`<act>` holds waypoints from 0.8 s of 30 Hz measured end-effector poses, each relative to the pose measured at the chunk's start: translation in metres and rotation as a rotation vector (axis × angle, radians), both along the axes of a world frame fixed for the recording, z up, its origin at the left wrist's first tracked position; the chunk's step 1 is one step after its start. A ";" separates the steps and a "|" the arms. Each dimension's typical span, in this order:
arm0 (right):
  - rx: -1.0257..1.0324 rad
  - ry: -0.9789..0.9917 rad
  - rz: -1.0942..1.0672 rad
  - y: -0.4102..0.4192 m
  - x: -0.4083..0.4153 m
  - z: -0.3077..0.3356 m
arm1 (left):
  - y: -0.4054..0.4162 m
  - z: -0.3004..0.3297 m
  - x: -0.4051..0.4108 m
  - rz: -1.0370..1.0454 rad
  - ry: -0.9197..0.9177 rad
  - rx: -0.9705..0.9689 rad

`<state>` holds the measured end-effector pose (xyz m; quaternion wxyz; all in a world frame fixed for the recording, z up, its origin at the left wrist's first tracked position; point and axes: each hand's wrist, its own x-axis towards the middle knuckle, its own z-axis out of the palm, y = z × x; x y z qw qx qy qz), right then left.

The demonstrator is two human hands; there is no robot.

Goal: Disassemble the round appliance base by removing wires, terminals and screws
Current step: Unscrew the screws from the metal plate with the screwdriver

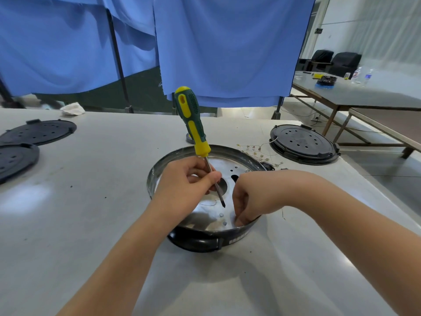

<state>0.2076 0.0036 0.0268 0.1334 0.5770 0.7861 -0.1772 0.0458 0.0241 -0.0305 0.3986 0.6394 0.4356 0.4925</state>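
The round appliance base (230, 153), a shiny metal pan with a black plastic underside, lies on the grey table in front of me. My left hand (184, 181) pinches the steel shaft of a green and yellow screwdriver (192, 119), whose handle stands up and tip hangs just above the pan floor. My right hand (248, 200) reaches down inside the pan's near right wall, fingers curled downward; what they touch is hidden. A thin white wire (208, 203) lies on the pan floor between the hands.
A pile of removed wires and terminals (257, 153) lies behind the base. A black round cover (303, 143) sits at the right, two more black covers (36, 132) at the far left. A small grey ring (189, 139) stands behind the screwdriver. Blue curtains hang beyond the table.
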 end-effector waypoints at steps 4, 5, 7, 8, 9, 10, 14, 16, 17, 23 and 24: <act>-0.027 -0.054 0.059 0.003 -0.006 0.002 | -0.001 0.000 0.000 0.001 0.009 -0.004; -0.036 -0.060 0.073 0.004 -0.007 0.003 | -0.001 0.000 0.000 0.002 0.012 -0.005; -0.049 -0.074 0.094 0.004 -0.008 0.005 | -0.002 0.001 0.000 0.007 0.017 -0.005; -0.053 -0.081 0.103 0.004 -0.009 0.005 | -0.002 0.001 0.000 0.008 0.018 -0.006; -0.054 -0.087 0.110 0.004 -0.010 0.006 | -0.002 0.001 0.000 0.008 0.017 -0.006; -0.049 -0.096 0.116 0.004 -0.011 0.006 | -0.003 0.001 0.000 0.006 0.015 -0.006; 0.013 -0.132 0.147 0.002 -0.016 0.006 | -0.003 0.002 0.000 0.007 0.019 0.003; 0.040 -0.142 0.166 0.002 -0.017 0.005 | -0.004 0.003 0.000 0.002 0.019 0.006; 0.043 -0.142 0.171 0.002 -0.017 0.005 | -0.004 0.003 0.000 0.000 0.021 0.007; -0.068 -0.020 0.106 0.008 -0.011 0.010 | -0.003 0.003 0.000 0.016 0.033 0.007; -0.088 0.018 0.091 0.008 -0.010 0.012 | -0.004 0.003 0.000 0.016 0.034 0.008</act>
